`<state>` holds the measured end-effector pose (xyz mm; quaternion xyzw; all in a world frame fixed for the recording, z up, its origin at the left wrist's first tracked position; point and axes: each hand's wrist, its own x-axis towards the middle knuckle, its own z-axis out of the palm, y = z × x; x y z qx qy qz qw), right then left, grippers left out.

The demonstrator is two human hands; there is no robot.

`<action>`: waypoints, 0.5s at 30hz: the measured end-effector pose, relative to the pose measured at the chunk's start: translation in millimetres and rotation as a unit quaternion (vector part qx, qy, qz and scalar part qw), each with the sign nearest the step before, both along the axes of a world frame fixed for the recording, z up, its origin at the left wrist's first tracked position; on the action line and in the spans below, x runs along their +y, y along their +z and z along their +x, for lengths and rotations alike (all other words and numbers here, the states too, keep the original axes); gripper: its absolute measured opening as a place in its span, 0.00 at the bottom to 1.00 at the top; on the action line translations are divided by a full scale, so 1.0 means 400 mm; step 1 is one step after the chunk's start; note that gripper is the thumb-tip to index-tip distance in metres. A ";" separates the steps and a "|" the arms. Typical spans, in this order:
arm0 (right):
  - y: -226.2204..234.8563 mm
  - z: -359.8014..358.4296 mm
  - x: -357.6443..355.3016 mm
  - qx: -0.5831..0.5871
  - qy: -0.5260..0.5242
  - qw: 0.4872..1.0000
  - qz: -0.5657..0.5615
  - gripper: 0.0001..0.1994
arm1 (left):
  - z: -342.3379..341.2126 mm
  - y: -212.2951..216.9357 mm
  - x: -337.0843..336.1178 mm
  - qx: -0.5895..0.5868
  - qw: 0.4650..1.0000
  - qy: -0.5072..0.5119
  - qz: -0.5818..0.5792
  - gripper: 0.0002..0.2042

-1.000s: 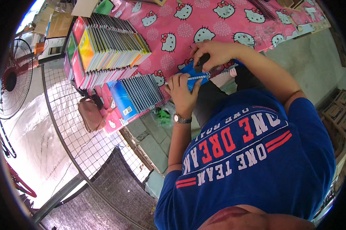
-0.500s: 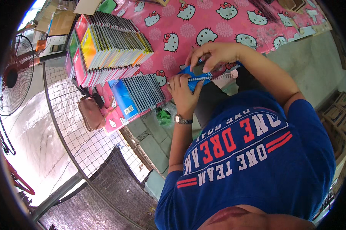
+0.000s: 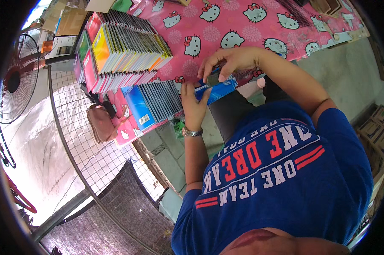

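A blue spiral notebook (image 3: 222, 91) lies at the table's near edge, its blue cover facing up and its bound edge toward my hands. My left hand (image 3: 193, 106), with a watch on its wrist, is closed on the notebook's left end, thumb on the cover. Curled over the binding, my right hand (image 3: 232, 63) pinches a small dark grey-brown flat piece (image 3: 213, 78) between thumb and fingers. What this piece is, I cannot tell, and the fingers hide part of the binding.
Blue spiral notebooks (image 3: 160, 101) lie in a row left of my hands. Behind them rise stacks of yellow and red ones (image 3: 130, 46). A pink patterned cloth (image 3: 260, 32) covers the table. Dark coils (image 3: 294, 12) lie at the far right, a brown bag (image 3: 100, 123) at the left edge.
Both hands have shifted left along the notebook's binding. More of the blue cover shows now, and the loose coil end that stuck out at the right no longer shows.
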<state>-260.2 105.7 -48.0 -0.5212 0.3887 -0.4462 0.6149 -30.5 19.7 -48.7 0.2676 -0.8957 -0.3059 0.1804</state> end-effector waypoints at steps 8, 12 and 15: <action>-0.009 0.003 -0.023 -0.214 0.053 0.975 0.008 0.21 | 0.000 -0.006 -0.006 0.005 1.000 -0.009 -0.020 0.17; -0.002 0.009 -0.030 -0.063 0.039 0.997 0.012 0.21 | 0.006 -0.010 -0.008 0.015 1.000 -0.010 0.019 0.16; -0.004 0.013 -0.037 -0.109 0.054 0.992 0.018 0.21 | 0.013 -0.015 -0.012 0.026 0.999 -0.018 0.022 0.15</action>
